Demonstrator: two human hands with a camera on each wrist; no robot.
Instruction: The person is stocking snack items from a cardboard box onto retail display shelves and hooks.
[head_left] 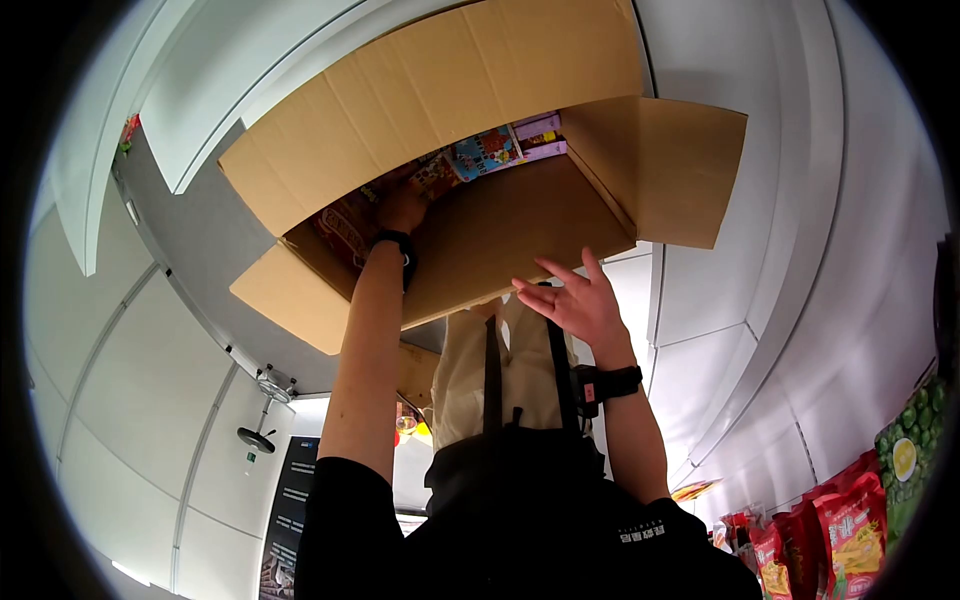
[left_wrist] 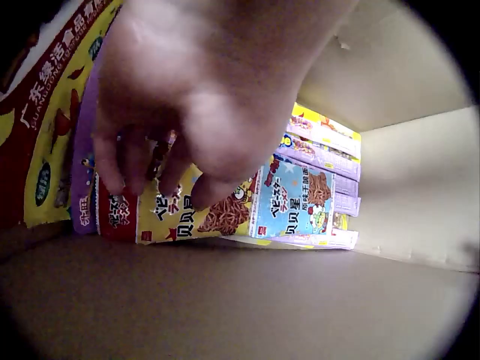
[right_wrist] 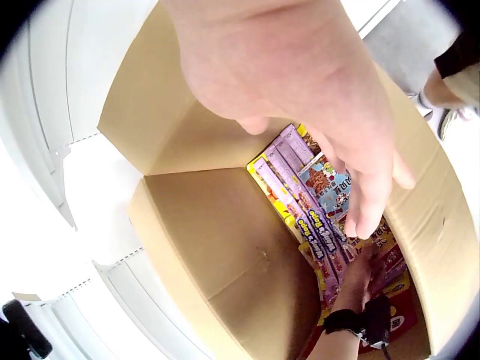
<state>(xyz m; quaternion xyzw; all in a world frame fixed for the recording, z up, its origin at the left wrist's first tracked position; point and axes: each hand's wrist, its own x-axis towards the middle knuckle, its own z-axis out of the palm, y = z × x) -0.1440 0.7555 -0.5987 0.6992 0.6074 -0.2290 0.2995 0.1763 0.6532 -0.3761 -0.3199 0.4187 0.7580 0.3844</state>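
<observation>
A cardboard box [head_left: 480, 230] holds snack packs in a row along one inner side. Down inside it, my left hand [head_left: 402, 208] has its bent fingers over the packs. In the left wrist view the left hand [left_wrist: 195, 97] touches a red pack [left_wrist: 118, 217] and a yellow pack [left_wrist: 199, 221]; whether it grips either is unclear. Beside them lies a blue pack [left_wrist: 292, 199], then purple boxes [left_wrist: 330, 161]. My right hand [head_left: 580, 300] holds nothing, its fingers spread near the box's near edge. The right wrist view shows that right hand [right_wrist: 300, 82] above the box's opening.
Open cardboard flaps [head_left: 690, 170] stick out around the box. A larger red and yellow bag [left_wrist: 49, 142] stands at the left in the left wrist view. Red snack bags [head_left: 850, 530] hang at the lower right in the head view. A person's shoe [right_wrist: 456, 120] shows beyond the box.
</observation>
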